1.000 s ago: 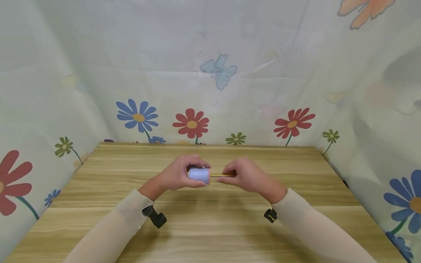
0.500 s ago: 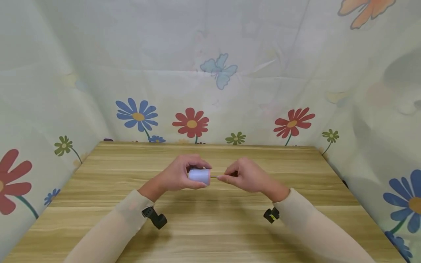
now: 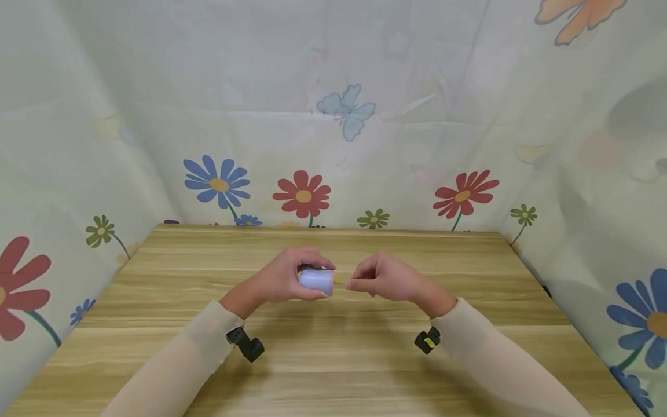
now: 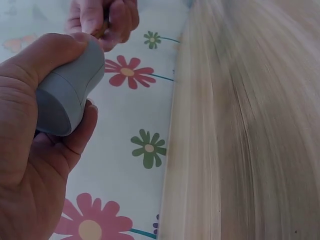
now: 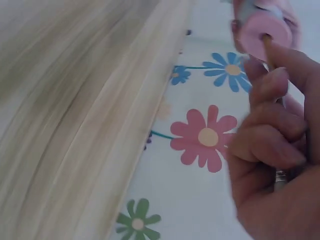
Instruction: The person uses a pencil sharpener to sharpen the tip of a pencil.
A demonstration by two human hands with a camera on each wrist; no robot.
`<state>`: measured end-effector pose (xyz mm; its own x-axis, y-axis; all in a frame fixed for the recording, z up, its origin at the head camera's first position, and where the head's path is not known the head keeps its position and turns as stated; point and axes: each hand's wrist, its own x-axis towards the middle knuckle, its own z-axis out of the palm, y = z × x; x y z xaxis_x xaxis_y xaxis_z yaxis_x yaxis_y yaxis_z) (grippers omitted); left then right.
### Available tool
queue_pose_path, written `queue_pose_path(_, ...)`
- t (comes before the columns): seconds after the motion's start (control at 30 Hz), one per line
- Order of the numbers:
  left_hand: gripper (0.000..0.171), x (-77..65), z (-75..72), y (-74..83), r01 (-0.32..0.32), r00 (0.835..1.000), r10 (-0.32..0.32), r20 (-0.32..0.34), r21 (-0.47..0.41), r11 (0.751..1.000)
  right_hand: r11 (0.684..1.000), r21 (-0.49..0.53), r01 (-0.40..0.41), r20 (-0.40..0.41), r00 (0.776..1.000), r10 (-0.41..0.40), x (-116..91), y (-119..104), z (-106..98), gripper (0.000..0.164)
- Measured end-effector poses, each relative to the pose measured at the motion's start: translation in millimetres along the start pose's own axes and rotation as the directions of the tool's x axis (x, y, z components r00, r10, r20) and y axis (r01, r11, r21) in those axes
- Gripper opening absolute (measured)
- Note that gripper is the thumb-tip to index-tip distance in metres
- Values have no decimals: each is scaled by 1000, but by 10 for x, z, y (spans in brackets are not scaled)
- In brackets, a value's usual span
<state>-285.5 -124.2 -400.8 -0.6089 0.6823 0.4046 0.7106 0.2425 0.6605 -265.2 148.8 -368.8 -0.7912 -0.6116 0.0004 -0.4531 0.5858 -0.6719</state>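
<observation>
My left hand [image 3: 283, 278] grips a small light-blue pencil sharpener [image 3: 316, 280], thumb and fingers around its sides, above the wooden table. The sharpener lies sideways in the hand, its pink end [image 5: 260, 36] facing right. A yellow pencil [image 3: 338, 282] sticks into the hole in that end. My right hand [image 3: 388, 279] pinches the pencil a short way from the hole, other fingers curled below, as the right wrist view shows. Most of the pencil is hidden in those fingers; a metallic band [image 5: 281, 178] shows beneath them. In the left wrist view, the sharpener's grey-looking rear [image 4: 52, 112] faces the camera.
A wood-grain table [image 3: 333, 370] lies under both hands. Behind it and at both sides hangs a pale cloth [image 3: 250, 75] printed with flowers and butterflies. Black wrist-worn devices sit on the left wrist [image 3: 245, 344] and the right wrist [image 3: 428, 340].
My right fingers have closed from a looser hold into a tight pinch on the pencil, and the hand has turned slightly. Less pencil shows between hand and sharpener. The left hand stays almost still.
</observation>
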Motion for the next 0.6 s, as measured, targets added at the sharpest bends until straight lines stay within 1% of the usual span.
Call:
queue_pose_path(0.03,44,1,-10,-6,8,1000,-8,-3,-2,1000,994,-86,69,-42,996,-73,0,-1,14,17)
queue_pose_path(0.07,45,1,-17,-10,16,1000,-17,-7,-5,1000,972,-188,142,-83,984,-159,-4,0,28,16)
queue_pose_path(0.1,44,0,-22,-11,26,1000,-26,-13,-7,1000,933,-294,207,-115,961,-250,-8,3,43,16)
queue_pose_path(0.13,45,-4,-23,-11,33,999,-34,-21,-11,999,878,-403,259,-138,931,-338,-18,5,60,17)
queue_pose_path(0.17,45,-8,-23,-10,42,999,-42,-32,-17,999,812,-506,293,-156,894,-420,-27,8,75,19)
queue_pose_path(0.2,45,-12,-22,-6,46,998,-47,-42,-22,999,740,-595,314,-164,853,-495,-35,12,90,21)
queue_pose_path(0.23,45,-16,-22,0,50,997,-51,-52,-27,998,675,-664,321,-170,814,-555,-39,20,103,23)
queue_pose_path(0.27,44,-17,-20,5,52,997,-53,-60,-30,998,629,-708,322,-172,784,-596,-46,24,115,24)
queue_pose_path(0.3,44,-18,-19,10,48,997,-50,-65,-29,998,607,-724,328,-173,766,-619,-52,26,123,25)
queue_pose_path(0.33,44,-17,-18,19,42,997,-44,-69,-28,999,609,-720,333,-176,761,-624,-54,29,127,26)
queue_pose_path(0.37,43,-17,-16,28,35,997,-37,-70,-26,999,629,-700,339,-181,768,-615,-55,29,127,29)
queue_pose_path(0.4,43,-19,-18,41,23,997,-25,-68,-21,1000,664,-663,346,-183,785,-592,-57,17,121,31)
queue_pose_path(0.43,42,-17,-17,51,13,998,-14,-67,-13,1000,710,-610,352,-182,809,-558,-58,0,110,32)
queue_pose_path(0.47,42,-16,-16,60,2,998,-2,-64,-4,1000,762,-544,351,-173,841,-512,-62,-24,94,34)
queue_pose_path(0.5,42,-15,-15,71,-11,998,12,-61,8,1000,820,-464,337,-160,878,-451,-62,-45,75,36)
queue_pose_path(0.53,42,-14,-14,83,-24,998,25,-57,16,1000,874,-378,306,-142,914,-381,-61,-71,53,37)
queue_pose_path(0.57,42,-12,-11,89,-39,998,40,-53,24,999,923,-285,259,-116,947,-301,-62,-104,28,37)
queue_pose_path(0.6,42,-12,-7,95,-54,997,55,-50,32,998,962,-194,194,-85,973,-213,-62,-133,2,37)
